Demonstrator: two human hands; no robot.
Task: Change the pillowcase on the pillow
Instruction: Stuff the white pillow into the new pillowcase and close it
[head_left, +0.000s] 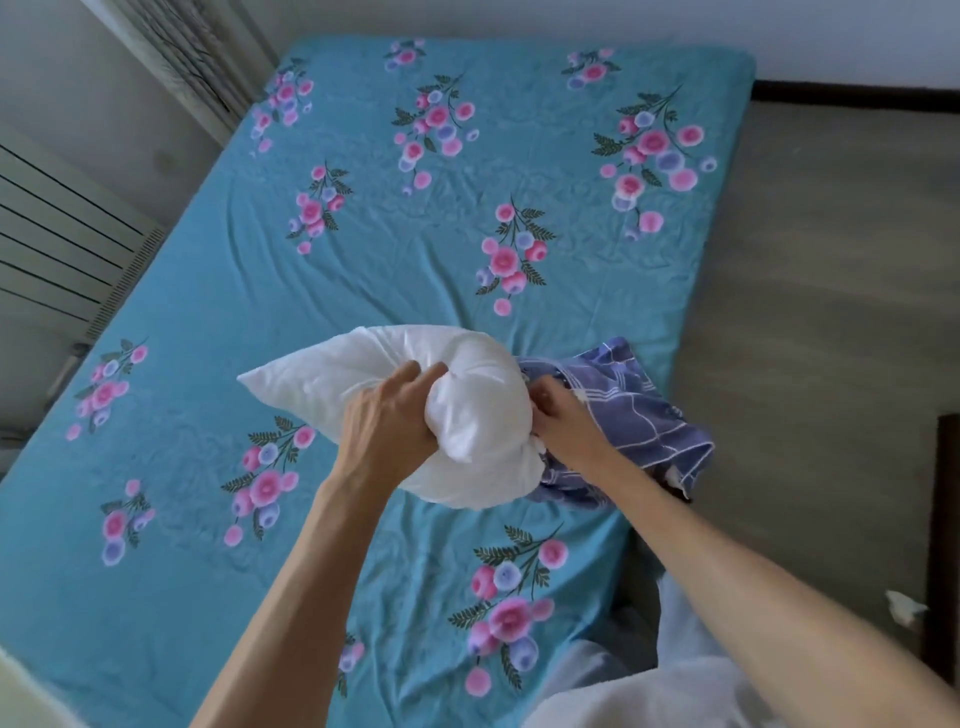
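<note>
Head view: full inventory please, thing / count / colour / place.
Plump white pillow: 1, white, held above the bed, mostly bare.
Blue checked fabric pillowcase: 1, blue with white lines, bunched at the pillow's right end.
Teal floral bed sheet: 1, teal with pink-purple flowers, covering the bed.
Slatted radiator: 1, pale grey, left of the bed.
Wood-look floor: 1, grey-brown, right of the bed.
Left hand: 1, fingers squeezing the pillow.
Right hand: 1, gripping the pillowcase.

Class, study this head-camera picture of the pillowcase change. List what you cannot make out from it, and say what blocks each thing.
Head view only:
- Right end of the white pillow: hidden inside the blue checked pillowcase.
- Right hand: its fingers are buried in cloth, so the exact grip is unclear.
- Left hand: fingertips sink into the pillow.
- Bed: near end cut off by the bottom edge.
</note>
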